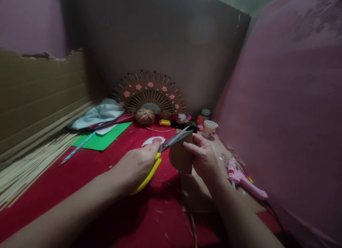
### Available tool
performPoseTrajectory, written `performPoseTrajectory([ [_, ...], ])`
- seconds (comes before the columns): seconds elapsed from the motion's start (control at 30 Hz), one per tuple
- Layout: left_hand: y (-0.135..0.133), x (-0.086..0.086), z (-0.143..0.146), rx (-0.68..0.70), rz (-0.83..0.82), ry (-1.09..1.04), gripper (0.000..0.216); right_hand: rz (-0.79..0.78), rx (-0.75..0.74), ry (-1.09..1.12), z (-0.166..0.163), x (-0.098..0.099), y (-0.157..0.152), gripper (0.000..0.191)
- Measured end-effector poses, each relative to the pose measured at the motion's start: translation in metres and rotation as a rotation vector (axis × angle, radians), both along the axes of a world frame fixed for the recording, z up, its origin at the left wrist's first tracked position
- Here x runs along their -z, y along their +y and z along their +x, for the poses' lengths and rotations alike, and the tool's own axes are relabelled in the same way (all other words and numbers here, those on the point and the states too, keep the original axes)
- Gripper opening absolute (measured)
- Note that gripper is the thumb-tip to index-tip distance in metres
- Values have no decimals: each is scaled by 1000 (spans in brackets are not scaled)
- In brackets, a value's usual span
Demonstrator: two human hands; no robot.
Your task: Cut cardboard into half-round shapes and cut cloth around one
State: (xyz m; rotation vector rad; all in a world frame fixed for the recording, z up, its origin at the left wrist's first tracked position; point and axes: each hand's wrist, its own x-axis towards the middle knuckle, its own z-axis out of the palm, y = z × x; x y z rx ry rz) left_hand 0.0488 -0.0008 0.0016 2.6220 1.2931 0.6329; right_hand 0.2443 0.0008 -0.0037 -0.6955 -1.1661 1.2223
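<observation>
My left hand (143,162) is wrapped round the yellow handles of a pair of scissors (171,143), whose blades point up and to the right, slightly apart. Between the thumb and fingers of my right hand (204,155) is a piece of brown cardboard (181,157) with a rounded left edge. The blades lie at the cardboard's top edge; whether they bite into it I cannot tell. Below the hands, a larger cardboard sheet (199,198) rests on the red cloth (157,223). Behind the scissors lies a white paper piece (153,140) with a reddish round centre.
On the right sits a pink glue gun (247,182) with its cord. A paper cup (210,127), a twine ball (145,116) and a decorated fan (151,89) stand at the back. Thin sticks (34,169), green paper (107,137) and a pencil (77,148) lie left.
</observation>
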Motion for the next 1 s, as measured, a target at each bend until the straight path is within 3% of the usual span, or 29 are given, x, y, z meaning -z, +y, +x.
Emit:
performPoseTrajectory([
  [0.37, 0, 1, -2, -11, 13, 35, 42, -29, 98, -30, -1, 1, 0, 19],
  [0.53, 1, 4, -3, -11, 83, 158, 46, 4, 188, -47, -1, 1, 1, 17],
  [0.77, 2, 3, -3, -34, 101, 253, 50, 69, 292, -230, -1, -10, -6, 19],
  [1.0, 2, -3, -3, -13, -86, -17, 46, 27, 297, -176, -1, -6, -3, 22],
])
